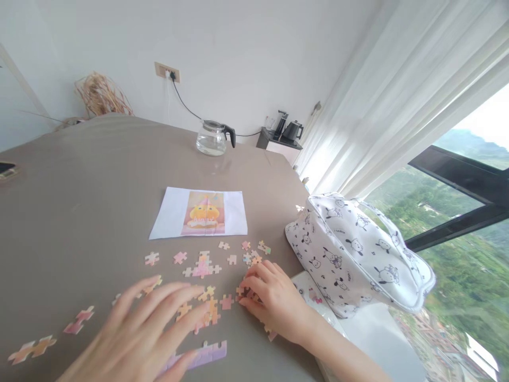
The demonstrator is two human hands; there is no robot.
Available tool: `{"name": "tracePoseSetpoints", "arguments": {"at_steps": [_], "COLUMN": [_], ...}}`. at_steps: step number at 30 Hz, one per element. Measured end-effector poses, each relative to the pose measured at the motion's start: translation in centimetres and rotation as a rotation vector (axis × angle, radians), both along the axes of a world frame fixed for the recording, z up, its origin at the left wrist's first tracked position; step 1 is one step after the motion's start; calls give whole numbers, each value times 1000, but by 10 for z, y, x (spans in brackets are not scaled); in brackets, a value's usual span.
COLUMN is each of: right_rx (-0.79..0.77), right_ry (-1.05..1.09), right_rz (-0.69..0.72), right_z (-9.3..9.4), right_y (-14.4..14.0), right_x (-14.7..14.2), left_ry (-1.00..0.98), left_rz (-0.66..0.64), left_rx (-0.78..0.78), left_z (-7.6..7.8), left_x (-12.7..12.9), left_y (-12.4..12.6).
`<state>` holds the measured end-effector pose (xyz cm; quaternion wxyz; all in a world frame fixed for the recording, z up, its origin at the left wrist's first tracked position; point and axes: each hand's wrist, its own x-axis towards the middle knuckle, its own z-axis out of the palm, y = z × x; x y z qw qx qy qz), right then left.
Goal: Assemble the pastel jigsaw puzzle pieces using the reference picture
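My left hand hovers with fingers spread over the table, partly covering jigsaw puzzle pieces and a joined purple strip. Curled over a cluster of pieces at the right, my right hand has its thumb and fingers closed around puzzle pieces; its palm hides part of the cluster. Between my hands lies a joined orange section, with a loose pink piece beside it. Farther back sits a joined pink section. A sheet with a printed cartoon picture lies behind the pieces.
Several loose pieces, including a joined pair, lie at the left. A glass pot stands at the back. A white patterned bag rises beside my right forearm. A phone lies at the left edge.
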<state>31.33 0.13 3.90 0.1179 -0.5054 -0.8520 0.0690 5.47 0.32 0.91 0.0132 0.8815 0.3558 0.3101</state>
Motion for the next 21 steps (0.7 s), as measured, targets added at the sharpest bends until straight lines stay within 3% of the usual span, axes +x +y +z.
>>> {"name": "tracePoseSetpoints", "arguments": {"at_steps": [3,7,15,21], "right_rx": [4,34,46,39], "right_ry": [5,8,5,9], "right_rz": [-3,-7,9,6], "right_z": [0,-2,-3,-4], "right_y": [1,3,3,2], "right_x": [1,3,3,2], "left_ry": [48,172,236,216], "left_rz": [15,-20,-80,-135], "left_rx": [-121,-126,-243,-313], "left_z": [17,14,6,12], "left_x": [26,46,55,59], "left_y": [18,26,35,32]}}
